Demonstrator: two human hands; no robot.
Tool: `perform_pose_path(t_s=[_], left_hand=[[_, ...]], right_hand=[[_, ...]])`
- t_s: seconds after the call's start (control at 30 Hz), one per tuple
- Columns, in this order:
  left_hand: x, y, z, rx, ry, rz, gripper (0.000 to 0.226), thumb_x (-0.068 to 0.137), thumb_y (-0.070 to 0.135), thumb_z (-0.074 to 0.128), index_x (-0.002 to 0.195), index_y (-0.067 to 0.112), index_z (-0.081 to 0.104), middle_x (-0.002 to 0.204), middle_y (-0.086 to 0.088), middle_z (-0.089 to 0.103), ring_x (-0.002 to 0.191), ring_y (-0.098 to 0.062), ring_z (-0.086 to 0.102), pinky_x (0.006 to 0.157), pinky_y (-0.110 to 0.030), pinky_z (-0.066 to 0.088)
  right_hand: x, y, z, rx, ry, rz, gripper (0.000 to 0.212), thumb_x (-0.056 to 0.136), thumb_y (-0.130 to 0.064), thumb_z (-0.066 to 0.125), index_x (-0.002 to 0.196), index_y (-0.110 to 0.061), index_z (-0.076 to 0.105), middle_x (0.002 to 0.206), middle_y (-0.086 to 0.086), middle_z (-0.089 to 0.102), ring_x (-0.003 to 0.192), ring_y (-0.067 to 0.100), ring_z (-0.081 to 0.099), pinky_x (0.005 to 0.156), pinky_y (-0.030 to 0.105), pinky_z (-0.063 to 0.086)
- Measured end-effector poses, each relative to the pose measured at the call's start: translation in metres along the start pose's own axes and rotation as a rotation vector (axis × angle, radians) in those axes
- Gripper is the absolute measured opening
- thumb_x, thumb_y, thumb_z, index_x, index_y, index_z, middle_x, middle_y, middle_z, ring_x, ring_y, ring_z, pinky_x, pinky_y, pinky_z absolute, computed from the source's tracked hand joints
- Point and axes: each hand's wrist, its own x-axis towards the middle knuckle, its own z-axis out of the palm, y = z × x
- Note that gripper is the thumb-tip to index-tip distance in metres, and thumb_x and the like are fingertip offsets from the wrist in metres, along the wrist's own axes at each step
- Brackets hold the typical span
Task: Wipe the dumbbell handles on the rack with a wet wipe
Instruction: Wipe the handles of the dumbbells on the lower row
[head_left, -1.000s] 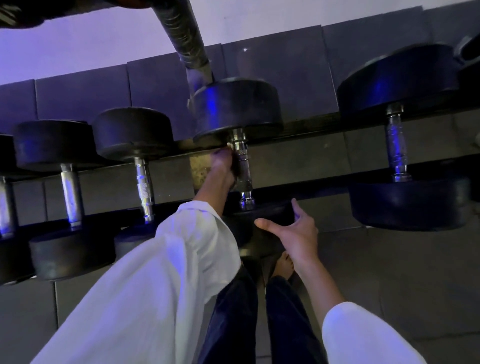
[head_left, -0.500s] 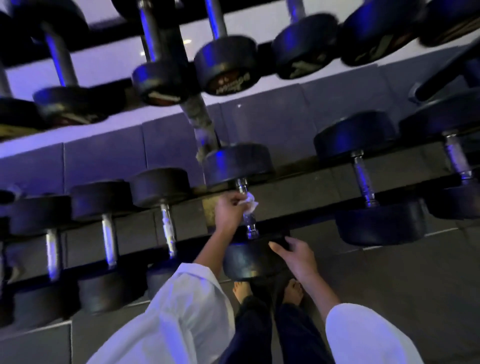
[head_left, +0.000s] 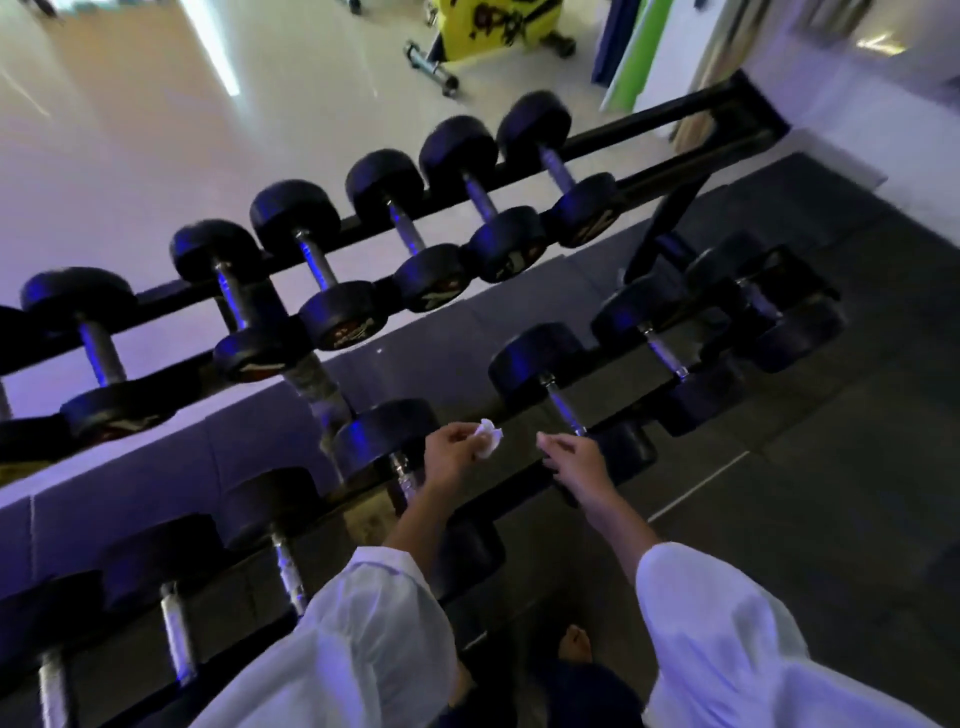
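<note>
You are pinching the bunched wet wipe (head_left: 488, 440) in your left hand's (head_left: 451, 460) fingers (head_left: 462, 437), off any bar, your right hand's (head_left: 577, 465) fingers (head_left: 554, 445) relaxing empty, with the likely next dumbbell handle (head_left: 563, 408) lying just beyond them, so be spreading the wipe to wrap it fully.

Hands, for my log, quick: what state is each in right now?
Left hand: pinches the wet wipe.
Right hand: open, holding nothing.
</note>
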Motion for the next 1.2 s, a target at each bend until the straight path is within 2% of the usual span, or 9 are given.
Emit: perform_pose_path(t_s=[0.2, 0.3, 0.43, 0.63, 0.8, 0.87, 0.97, 1.03, 1.2], left_hand=[[-0.012, 0.016, 0.054, -0.031, 0.003, -0.016, 0.018, 0.082, -0.004, 0.064, 0.098, -0.011, 0.062, 0.080, -0.009, 0.066, 0.063, -0.002, 0.066, 0.063, -0.014, 0.051], [-0.009, 0.016, 0.083, -0.061, 0.054, -0.036, 0.014, 0.081, -0.002, 0.065, 0.094, -0.008, 0.064, 0.082, -0.012, 0.066, 0.076, -0.020, 0.062, 0.071, -0.026, 0.049], [-0.002, 0.011, 0.127, -0.112, 0.143, -0.059, 0.012, 0.079, 0.000, 0.069, 0.069, 0.005, 0.066, 0.063, -0.004, 0.069, 0.076, -0.023, 0.061, 0.076, -0.034, 0.047], [0.009, 0.004, 0.192, -0.153, 0.293, -0.073, 0.019, 0.080, -0.006, 0.062, 0.070, 0.009, 0.063, 0.044, 0.006, 0.061, 0.062, -0.019, 0.053, 0.064, -0.028, 0.045], [0.007, -0.002, 0.213, -0.221, 0.369, -0.123, 0.014, 0.083, -0.004, 0.061, 0.074, 0.007, 0.063, 0.065, -0.011, 0.060, 0.060, -0.019, 0.051, 0.064, -0.028, 0.046], [0.009, -0.004, 0.214, -0.231, 0.390, -0.135, 0.006, 0.083, -0.002, 0.062, 0.082, 0.003, 0.063, 0.070, -0.012, 0.059, 0.059, -0.017, 0.051, 0.061, -0.026, 0.048], [0.021, -0.010, 0.215, -0.228, 0.408, -0.137, 0.007, 0.083, -0.001, 0.062, 0.091, -0.001, 0.064, 0.068, -0.011, 0.058, 0.056, -0.014, 0.051, 0.056, -0.022, 0.049], [0.031, -0.012, 0.214, -0.239, 0.412, -0.133, 0.004, 0.083, -0.001, 0.062, 0.083, 0.002, 0.064, 0.066, -0.012, 0.058, 0.056, -0.014, 0.051, 0.062, -0.025, 0.048], [0.064, -0.023, 0.220, -0.260, 0.368, -0.200, 0.008, 0.083, -0.003, 0.062, 0.081, 0.004, 0.062, 0.075, -0.012, 0.060, 0.064, -0.017, 0.054, 0.054, -0.019, 0.053]], right_hand=[[-0.001, -0.008, -0.056, 0.132, -0.019, 0.054, 0.017, 0.091, -0.027, 0.056, 0.079, -0.018, 0.063, 0.079, 0.001, 0.062, 0.064, 0.008, 0.054, 0.052, 0.015, 0.038], [0.010, -0.009, -0.087, 0.166, -0.060, 0.047, 0.012, 0.092, -0.023, 0.055, 0.093, -0.013, 0.062, 0.081, 0.000, 0.062, 0.059, 0.003, 0.054, 0.044, 0.008, 0.038], [0.031, -0.008, -0.129, 0.169, -0.140, 0.077, 0.015, 0.093, -0.026, 0.054, 0.084, -0.015, 0.061, 0.084, 0.003, 0.060, 0.063, 0.008, 0.049, 0.055, 0.019, 0.035], [0.071, -0.003, -0.180, 0.182, -0.240, 0.090, 0.021, 0.094, -0.020, 0.051, 0.077, -0.012, 0.060, 0.101, 0.020, 0.062, 0.070, 0.015, 0.053, 0.057, 0.024, 0.037], [0.093, 0.000, -0.200, 0.157, -0.289, 0.125, 0.024, 0.095, -0.019, 0.050, 0.103, 0.001, 0.063, 0.123, 0.025, 0.058, 0.108, 0.036, 0.057, 0.060, 0.025, 0.040], [0.100, -0.003, -0.200, 0.150, -0.308, 0.153, 0.029, 0.095, -0.019, 0.050, 0.110, 0.003, 0.060, 0.124, 0.024, 0.058, 0.116, 0.039, 0.054, 0.078, 0.038, 0.050], [0.110, -0.004, -0.197, 0.134, -0.317, 0.192, 0.032, 0.095, -0.020, 0.051, 0.113, 0.005, 0.059, 0.123, 0.023, 0.059, 0.115, 0.038, 0.055, 0.085, 0.042, 0.049], [0.117, -0.004, -0.193, 0.131, -0.331, 0.210, 0.031, 0.095, -0.020, 0.051, 0.113, 0.003, 0.059, 0.123, 0.021, 0.060, 0.115, 0.037, 0.055, 0.071, 0.031, 0.048], [0.144, -0.006, -0.187, 0.143, -0.327, 0.231, 0.024, 0.095, -0.020, 0.050, 0.110, -0.003, 0.059, 0.121, 0.018, 0.061, 0.081, 0.015, 0.055, 0.063, 0.019, 0.039]])
